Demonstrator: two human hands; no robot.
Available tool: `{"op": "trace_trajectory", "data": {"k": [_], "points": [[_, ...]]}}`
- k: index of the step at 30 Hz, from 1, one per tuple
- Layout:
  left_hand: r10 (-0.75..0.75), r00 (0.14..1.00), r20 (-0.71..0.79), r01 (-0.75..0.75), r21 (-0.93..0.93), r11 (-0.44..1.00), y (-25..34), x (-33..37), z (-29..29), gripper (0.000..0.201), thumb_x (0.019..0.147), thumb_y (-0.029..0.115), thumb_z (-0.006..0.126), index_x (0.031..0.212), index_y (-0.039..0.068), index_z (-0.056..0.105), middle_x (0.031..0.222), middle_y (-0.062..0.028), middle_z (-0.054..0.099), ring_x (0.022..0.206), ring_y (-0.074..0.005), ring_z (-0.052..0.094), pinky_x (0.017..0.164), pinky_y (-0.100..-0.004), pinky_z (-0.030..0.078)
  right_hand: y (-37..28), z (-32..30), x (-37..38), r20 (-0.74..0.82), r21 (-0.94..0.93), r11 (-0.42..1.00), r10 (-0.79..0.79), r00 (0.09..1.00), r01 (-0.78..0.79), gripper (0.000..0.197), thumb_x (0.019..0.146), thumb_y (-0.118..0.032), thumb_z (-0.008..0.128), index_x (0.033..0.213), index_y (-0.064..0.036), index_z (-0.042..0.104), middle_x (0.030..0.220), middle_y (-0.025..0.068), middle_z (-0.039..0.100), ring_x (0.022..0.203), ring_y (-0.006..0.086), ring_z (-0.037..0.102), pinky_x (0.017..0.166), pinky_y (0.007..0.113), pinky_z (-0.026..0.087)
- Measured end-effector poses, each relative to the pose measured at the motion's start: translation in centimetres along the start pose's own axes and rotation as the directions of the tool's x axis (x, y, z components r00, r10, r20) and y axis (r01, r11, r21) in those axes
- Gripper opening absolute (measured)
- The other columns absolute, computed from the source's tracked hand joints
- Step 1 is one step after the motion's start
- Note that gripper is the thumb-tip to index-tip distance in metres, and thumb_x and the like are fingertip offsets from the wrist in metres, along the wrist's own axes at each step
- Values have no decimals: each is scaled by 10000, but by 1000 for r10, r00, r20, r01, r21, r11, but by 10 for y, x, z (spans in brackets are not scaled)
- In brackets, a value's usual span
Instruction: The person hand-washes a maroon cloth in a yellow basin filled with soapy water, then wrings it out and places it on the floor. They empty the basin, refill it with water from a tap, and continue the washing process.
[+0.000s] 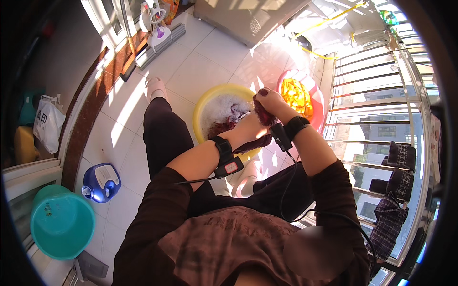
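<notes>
A yellow basin (197,117) full of white suds stands on the floor in front of me. Dark red cloth (223,127) lies partly in the foam, and more of it hangs over the near rim below my left forearm. My right hand (272,101) is closed round a bunched part of the dark red cloth above the basin's right side. Just beneath it, my left hand (254,126) presses against the same cloth, its fingers mostly hidden by the bunch. Both wrists wear black straps with small devices and cables.
Beyond my right hand stands a pink basin (320,102) holding orange-yellow cloth (296,95). To my left are a blue detergent bottle (101,182) and a teal bucket (62,221). Dark garments (400,176) hang by the barred window on the right. A squeegee mop (160,45) leans far left.
</notes>
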State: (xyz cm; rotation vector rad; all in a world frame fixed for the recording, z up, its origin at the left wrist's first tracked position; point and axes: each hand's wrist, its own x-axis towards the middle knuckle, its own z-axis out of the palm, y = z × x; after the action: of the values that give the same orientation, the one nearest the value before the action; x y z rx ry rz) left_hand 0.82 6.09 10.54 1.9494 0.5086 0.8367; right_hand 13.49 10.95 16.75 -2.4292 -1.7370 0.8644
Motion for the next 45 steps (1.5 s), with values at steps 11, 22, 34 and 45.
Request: {"op": "trace_trajectory", "data": {"k": [11, 22, 34, 45], "points": [[-414, 910, 11, 388, -372, 843, 19, -17, -25, 773, 703, 481, 704, 1252, 15, 423, 1116, -234, 602, 1065, -356, 585, 928, -393, 448, -35, -28, -34, -16, 87, 973, 217, 976, -215, 770, 794, -639, 526, 1266, -34, 478, 1160, 181, 599, 1036, 306, 610, 884, 393, 473], [-199, 954, 223, 289, -859, 423, 76, -11, -85, 496, 818, 200, 671, 1239, 21, 480, 1032, -75, 604, 898, -152, 599, 790, -290, 502, -26, -54, -59, 121, 985, 162, -462, 879, -51, 434, 883, -301, 615, 1245, -95, 495, 1189, 110, 548, 1076, 233, 557, 923, 376, 472], [-504, 854, 131, 502, -463, 730, 14, -11, -26, 649, 783, 495, 655, 1172, -16, 565, 1084, -185, 634, 1062, -258, 602, 875, -332, 465, -59, -22, -28, -12, -81, 997, -7, 1000, 6, 494, 779, -376, 596, 1084, 13, 600, 1037, 240, 637, 979, 376, 616, 854, 415, 486], [-582, 813, -13, 470, -576, 669, 10, -9, -24, 398, 823, 271, 672, 1098, -3, 582, 987, -110, 648, 920, -195, 622, 769, -304, 488, -102, -14, -39, 0, -285, 954, -100, 995, 95, 435, 860, -333, 539, 1197, -61, 503, 1061, 222, 626, 1004, 377, 604, 863, 448, 472]]}}
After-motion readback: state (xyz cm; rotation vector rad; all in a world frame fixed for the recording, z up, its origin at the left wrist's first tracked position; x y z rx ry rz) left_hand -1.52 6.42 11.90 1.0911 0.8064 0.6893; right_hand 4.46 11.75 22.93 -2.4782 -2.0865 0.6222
